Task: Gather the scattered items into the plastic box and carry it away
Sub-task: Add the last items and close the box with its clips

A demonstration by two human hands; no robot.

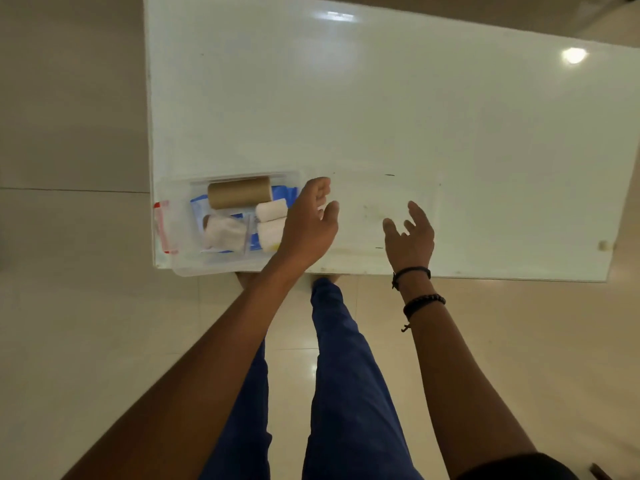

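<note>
A clear plastic box [180, 237] sits at the table's near left corner, slightly overhanging the front edge, with a red latch [161, 226] on its left end. Inside lie a brown cardboard roll [239, 192], two white bandage rolls [272, 220], a wad of white gauze [223, 232] and a blue packet [287, 194]. My left hand [308, 226] hovers over the box's right end, fingers loosely curled and holding nothing. My right hand [410, 237] is spread, palm down, over a faint transparent lid [381, 188] that lies flat just right of the box.
The white glossy table [381, 98] spans most of the view, with its left edge close beside the box. A small pale object [603, 244] sits near the front right corner. Below are beige floor tiles [86, 306] and my legs in blue trousers [346, 375].
</note>
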